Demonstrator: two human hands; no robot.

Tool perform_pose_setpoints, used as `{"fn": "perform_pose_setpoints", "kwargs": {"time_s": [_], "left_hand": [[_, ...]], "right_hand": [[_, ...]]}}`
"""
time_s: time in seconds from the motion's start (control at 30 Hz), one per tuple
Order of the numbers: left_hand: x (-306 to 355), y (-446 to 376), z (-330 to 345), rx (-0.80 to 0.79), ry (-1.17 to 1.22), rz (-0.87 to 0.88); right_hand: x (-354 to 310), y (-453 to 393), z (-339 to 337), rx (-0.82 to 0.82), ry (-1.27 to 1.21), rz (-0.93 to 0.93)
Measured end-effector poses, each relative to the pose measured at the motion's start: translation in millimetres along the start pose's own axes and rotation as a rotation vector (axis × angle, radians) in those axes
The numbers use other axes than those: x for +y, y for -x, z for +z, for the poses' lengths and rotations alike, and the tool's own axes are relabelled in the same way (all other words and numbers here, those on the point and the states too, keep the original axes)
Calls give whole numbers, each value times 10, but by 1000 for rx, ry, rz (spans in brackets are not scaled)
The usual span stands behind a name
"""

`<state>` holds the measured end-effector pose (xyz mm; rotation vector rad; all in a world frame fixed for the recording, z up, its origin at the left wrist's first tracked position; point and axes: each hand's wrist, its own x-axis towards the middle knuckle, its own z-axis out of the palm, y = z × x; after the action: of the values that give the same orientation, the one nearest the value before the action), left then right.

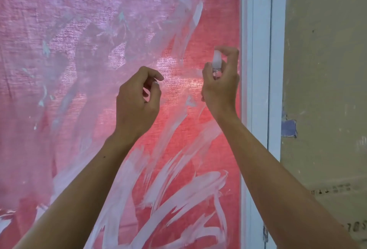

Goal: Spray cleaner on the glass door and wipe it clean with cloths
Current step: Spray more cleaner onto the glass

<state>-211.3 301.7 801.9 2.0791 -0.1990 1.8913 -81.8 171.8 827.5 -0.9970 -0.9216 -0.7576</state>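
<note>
The glass door fills the left and middle of the view, with pink-red cloth behind it and white smears across the pane, thickest at the bottom. My right hand grips a small clear spray bottle with a white top, held upright close to the pane near its right edge. The forefinger is hooked over the top. My left hand is raised beside it, a little lower and to the left, with fingers curled and the thumb near the fingertips. I cannot tell if it pinches anything. No cloth is in view.
The white door frame runs down just right of my right hand. Beyond it is a beige wall with a small bluish patch and scuffs. A hinge shows low on the frame.
</note>
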Motion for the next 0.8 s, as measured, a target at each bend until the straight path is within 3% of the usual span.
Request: {"fn": "perform_pose_setpoints", "kwargs": {"time_s": [0.3, 0.53, 0.8], "left_hand": [[21, -26, -106, -7, -55, -10], [1, 39, 1, -38, -9, -34], [-74, 149, 87, -83, 41, -68]], "right_hand": [[313, 124, -282, 20, 215, 47], [429, 832, -323, -219, 144, 47], [510, 1019, -337, -191, 148, 74]]}}
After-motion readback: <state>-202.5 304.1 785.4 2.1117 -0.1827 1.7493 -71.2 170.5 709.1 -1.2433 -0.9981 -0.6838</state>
